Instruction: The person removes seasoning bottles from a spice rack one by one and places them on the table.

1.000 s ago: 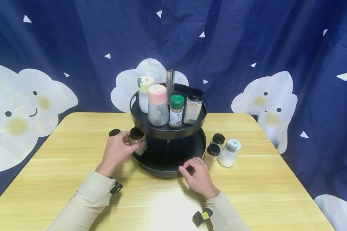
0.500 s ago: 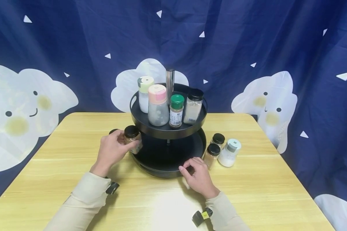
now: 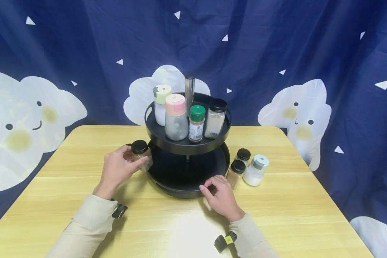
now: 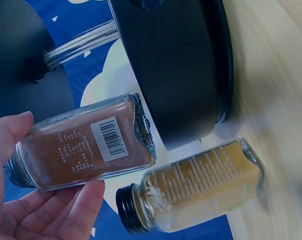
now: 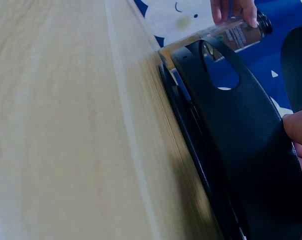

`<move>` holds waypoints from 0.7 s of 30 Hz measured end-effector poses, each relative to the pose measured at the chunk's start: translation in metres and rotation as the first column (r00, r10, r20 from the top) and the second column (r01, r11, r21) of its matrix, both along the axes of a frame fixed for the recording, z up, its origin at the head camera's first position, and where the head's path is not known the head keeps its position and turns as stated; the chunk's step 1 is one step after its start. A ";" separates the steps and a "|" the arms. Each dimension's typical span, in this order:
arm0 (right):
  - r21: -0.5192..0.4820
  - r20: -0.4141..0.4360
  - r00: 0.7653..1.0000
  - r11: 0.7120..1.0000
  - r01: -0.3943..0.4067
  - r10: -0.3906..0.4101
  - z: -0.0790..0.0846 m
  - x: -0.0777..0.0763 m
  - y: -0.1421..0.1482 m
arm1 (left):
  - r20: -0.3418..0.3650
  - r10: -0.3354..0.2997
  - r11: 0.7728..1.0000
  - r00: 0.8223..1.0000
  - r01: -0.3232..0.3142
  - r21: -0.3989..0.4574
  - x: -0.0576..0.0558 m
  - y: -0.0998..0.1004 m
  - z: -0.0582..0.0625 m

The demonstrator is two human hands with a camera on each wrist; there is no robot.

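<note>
My left hand (image 3: 117,168) grips a square glass spice jar (image 4: 83,145) of brown powder with a black lid, thumb on one side and fingers on the other. The jar is raised at the left edge of a black two-tier turntable rack (image 3: 188,191). Below it in the left wrist view, a jar of yellow powder (image 4: 201,182) stands on the table; in the head view my left hand mostly hides it. At the rack's front right, my right hand (image 3: 221,197) pinches the lower tier's rim, its thumb (image 5: 297,126) outside and its fingers behind.
The upper tier bears a green-capped bottle (image 3: 196,125), a black-lidded jar (image 3: 215,120), a pink-capped shaker (image 3: 176,120) and a pale-green-capped shaker (image 3: 161,107). Right of the rack on the table (image 3: 293,215) stand two black-lidded jars (image 3: 234,175) and a white shaker (image 3: 254,172).
My left hand has moved left with the brown jar, from over the lower tier's left side to its outer edge. My right hand and the rack have stayed in place.
</note>
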State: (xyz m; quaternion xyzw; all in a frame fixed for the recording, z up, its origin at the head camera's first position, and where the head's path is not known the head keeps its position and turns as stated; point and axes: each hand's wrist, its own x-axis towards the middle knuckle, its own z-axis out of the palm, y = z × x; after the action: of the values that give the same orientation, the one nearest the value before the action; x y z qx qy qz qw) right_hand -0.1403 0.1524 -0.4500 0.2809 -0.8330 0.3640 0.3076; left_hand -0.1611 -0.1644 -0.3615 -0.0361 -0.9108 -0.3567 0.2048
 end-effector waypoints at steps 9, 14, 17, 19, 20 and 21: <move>0.009 0.007 1.000 1.000 0.006 -0.006 0.000 0.000 0.000 | -0.024 0.024 1.000 0.999 -0.024 -0.005 0.004 -0.009 -0.004; 0.009 0.016 1.000 1.000 0.004 -0.004 0.000 0.000 0.000 | -0.045 0.036 0.999 0.998 -0.037 -0.015 0.004 -0.014 -0.006; 0.006 0.004 1.000 1.000 0.003 -0.003 0.000 -0.001 0.000 | -0.039 0.041 0.999 0.998 -0.041 -0.009 0.005 -0.016 -0.006; 0.008 -0.004 1.000 1.000 0.002 -0.002 -0.001 -0.001 0.000 | -0.031 0.047 0.999 0.998 -0.047 -0.009 0.006 -0.017 -0.005; 0.009 -0.006 1.000 1.000 0.002 -0.002 -0.001 -0.001 0.000 | -0.027 0.049 0.999 0.998 -0.050 -0.010 0.006 -0.017 -0.005; 0.009 -0.002 1.000 1.000 0.004 -0.004 -0.001 -0.001 0.000 | -0.021 0.051 0.999 0.998 -0.051 -0.010 0.006 -0.018 -0.005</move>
State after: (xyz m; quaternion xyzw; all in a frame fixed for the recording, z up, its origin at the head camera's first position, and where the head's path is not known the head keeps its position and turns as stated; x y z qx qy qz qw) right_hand -0.1414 0.1527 -0.4505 0.2811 -0.8349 0.3593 0.3080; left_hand -0.1549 -0.1822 -0.3663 -0.0174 -0.9110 -0.3463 0.2231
